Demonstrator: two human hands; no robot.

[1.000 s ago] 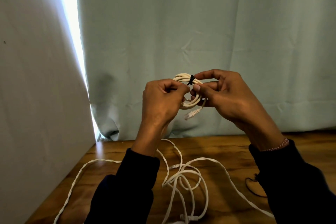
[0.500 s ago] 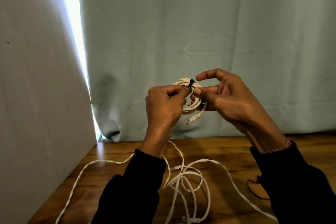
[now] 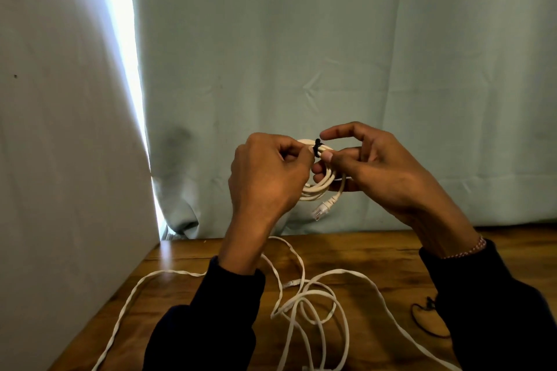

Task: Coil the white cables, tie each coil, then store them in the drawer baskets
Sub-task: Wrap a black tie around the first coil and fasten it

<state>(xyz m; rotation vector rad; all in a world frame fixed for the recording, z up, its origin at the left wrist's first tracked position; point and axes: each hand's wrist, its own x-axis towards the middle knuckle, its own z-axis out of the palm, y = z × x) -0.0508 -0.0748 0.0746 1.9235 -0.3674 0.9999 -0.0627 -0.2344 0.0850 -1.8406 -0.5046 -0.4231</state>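
From the head view, a small round coil [image 3: 320,187] of smooth white cable is hanging in the air above the wooden table [image 3: 376,259], a black tie [image 3: 317,147] cinching its top. The left hand [image 3: 268,178] is curling its fingers around the coil's left side; the right hand [image 3: 376,169] is pinching near the tie, forefinger lifted. One clear plug [image 3: 320,211] is dangling. A loose white cable [image 3: 304,304], possibly more than one, is sprawling below.

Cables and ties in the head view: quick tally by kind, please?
Coiled white cable, held in both hands: 1
Loose white cable tangled on the table; may be more than one: 1
Black tie on the coil: 1
Dark loop on the table, possibly another tie: 1
Total: 4
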